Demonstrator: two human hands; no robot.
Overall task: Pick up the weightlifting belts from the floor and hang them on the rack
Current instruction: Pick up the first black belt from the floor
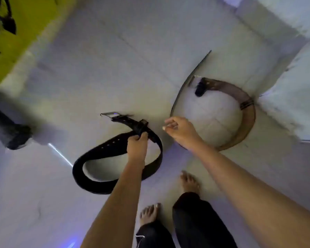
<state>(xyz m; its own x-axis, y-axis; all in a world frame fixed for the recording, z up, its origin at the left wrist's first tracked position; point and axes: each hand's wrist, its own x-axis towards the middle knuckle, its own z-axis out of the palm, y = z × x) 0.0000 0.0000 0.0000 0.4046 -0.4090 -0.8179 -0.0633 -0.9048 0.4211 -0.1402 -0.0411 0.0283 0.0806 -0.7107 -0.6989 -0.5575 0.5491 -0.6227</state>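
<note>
The left hand (137,144) is closed around the black belt (97,179) near its buckle end, the rest of the belt looping down to the near left over the pale floor (97,68). The right hand (179,129) hovers half open and holds nothing, just beside the near-left edge of the brown belt (247,119), which lies curled on the floor to the right. No writing or brand is legible on either belt.
</note>
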